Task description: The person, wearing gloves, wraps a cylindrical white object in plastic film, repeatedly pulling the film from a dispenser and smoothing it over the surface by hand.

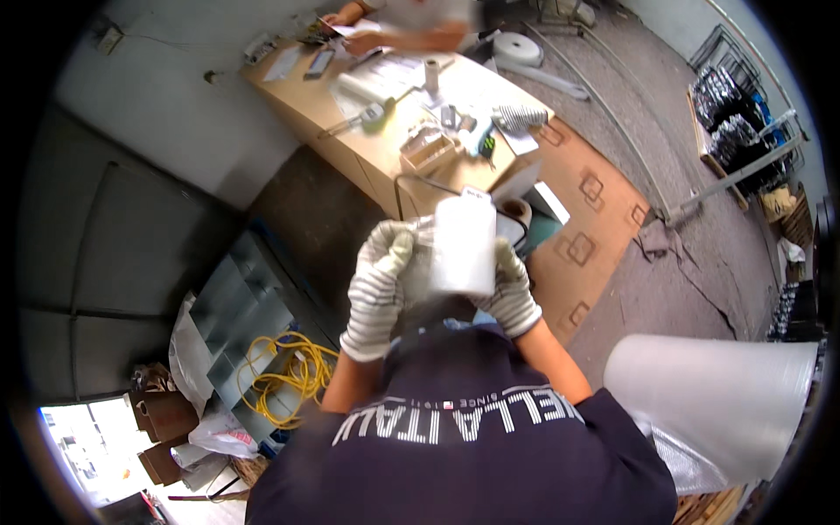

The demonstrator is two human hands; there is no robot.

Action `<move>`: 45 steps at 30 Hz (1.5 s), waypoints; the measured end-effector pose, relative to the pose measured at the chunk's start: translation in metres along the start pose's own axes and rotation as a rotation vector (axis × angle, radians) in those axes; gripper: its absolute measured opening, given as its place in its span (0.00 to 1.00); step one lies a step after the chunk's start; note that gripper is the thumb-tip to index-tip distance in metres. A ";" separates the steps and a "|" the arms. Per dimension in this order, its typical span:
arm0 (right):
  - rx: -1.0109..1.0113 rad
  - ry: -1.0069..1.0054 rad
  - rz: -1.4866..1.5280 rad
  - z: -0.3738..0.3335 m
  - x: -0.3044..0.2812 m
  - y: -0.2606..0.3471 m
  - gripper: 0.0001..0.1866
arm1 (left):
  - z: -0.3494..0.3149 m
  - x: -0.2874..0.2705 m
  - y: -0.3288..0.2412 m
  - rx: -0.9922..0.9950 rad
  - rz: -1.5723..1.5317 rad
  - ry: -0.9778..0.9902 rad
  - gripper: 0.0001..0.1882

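A white, slightly translucent roll (pixel 465 245), apparently of plastic film, is held upright in front of my chest. My right hand (pixel 514 293), in a striped knit glove, grips the roll's right side, and part of its fingers is hidden behind it. On the other side, my left hand (pixel 378 284) wears a matching glove. Its thumb and fingers are pinched together on a thin, clear sheet of film (pixel 422 233) that reaches to the roll. Motion blurs the film's lower part.
Ahead stands a wooden desk (pixel 367 157) with papers, a tape dispenser and a small box (pixel 429 153). Another person's hands (pixel 363 39) hold paper at its far end. A yellow cable (pixel 297 378) lies on metal ducting at left. At right stands a large bubble-wrap roll (pixel 713 394).
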State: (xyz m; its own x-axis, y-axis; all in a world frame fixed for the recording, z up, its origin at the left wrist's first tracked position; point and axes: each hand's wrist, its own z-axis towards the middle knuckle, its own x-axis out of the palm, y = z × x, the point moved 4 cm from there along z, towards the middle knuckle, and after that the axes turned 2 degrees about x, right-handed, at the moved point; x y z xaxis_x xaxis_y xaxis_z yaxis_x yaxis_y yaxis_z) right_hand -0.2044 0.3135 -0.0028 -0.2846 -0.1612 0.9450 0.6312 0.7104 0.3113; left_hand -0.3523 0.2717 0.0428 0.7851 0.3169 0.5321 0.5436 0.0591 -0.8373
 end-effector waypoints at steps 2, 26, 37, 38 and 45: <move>0.013 0.074 0.101 0.001 0.001 0.006 0.40 | -0.003 0.017 -0.002 -0.073 -0.070 0.057 0.04; -0.211 -0.206 -0.327 0.003 -0.029 0.093 0.33 | 0.064 0.033 0.015 0.515 0.607 -0.350 0.05; -0.126 -0.138 -0.310 0.008 0.002 0.055 0.38 | 0.046 0.002 0.001 0.236 0.063 -0.125 0.06; -0.154 -0.184 -0.335 0.008 0.001 0.049 0.40 | 0.050 -0.008 0.005 0.218 0.003 -0.071 0.06; -0.153 -0.211 -0.239 0.014 0.008 0.031 0.32 | 0.034 -0.021 -0.009 -0.218 0.020 0.078 0.33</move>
State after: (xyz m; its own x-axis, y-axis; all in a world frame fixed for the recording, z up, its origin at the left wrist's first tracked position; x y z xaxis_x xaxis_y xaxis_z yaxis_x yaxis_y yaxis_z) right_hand -0.1968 0.3436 0.0127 -0.5700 -0.1538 0.8071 0.6253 0.5561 0.5475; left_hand -0.3838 0.2971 0.0351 0.8126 0.2412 0.5305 0.5719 -0.1550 -0.8056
